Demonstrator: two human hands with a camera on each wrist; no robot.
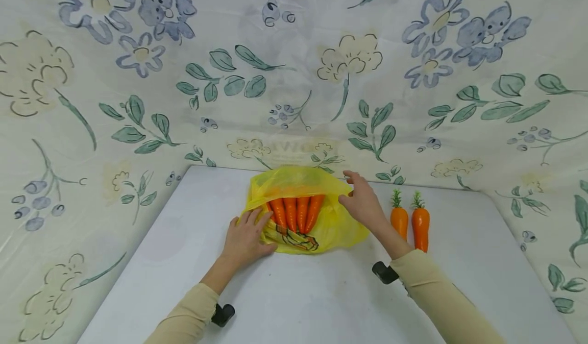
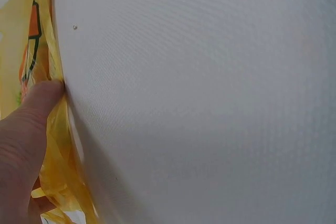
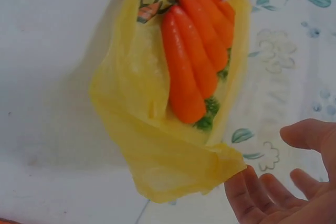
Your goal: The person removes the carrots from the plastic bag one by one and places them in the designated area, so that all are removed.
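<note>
A yellow plastic bag (image 1: pixel 342 226) with a dark printed figure lies at the table's middle, its mouth gaping. Several orange carrots (image 1: pixel 290 212) lie side by side inside, narrow tips toward me; green tops show in the right wrist view (image 3: pixel 210 113). My left hand (image 1: pixel 245 237) rests on the bag's left side with fingers spread, and its thumb (image 2: pixel 42 100) presses against the yellow plastic in the left wrist view. At the bag's upper right, my right hand (image 1: pixel 363 201) has its fingers apart, the fingertips (image 3: pixel 239 182) right at a corner of the plastic.
Two more carrots (image 1: pixel 398 220) with green tops lie to the right of the bag, partly behind my right forearm. The white table (image 1: pixel 312 303) ends at a flower-patterned sheet (image 1: pixel 294 78) at the back and sides. Each wrist wears a small black camera (image 1: pixel 223 315).
</note>
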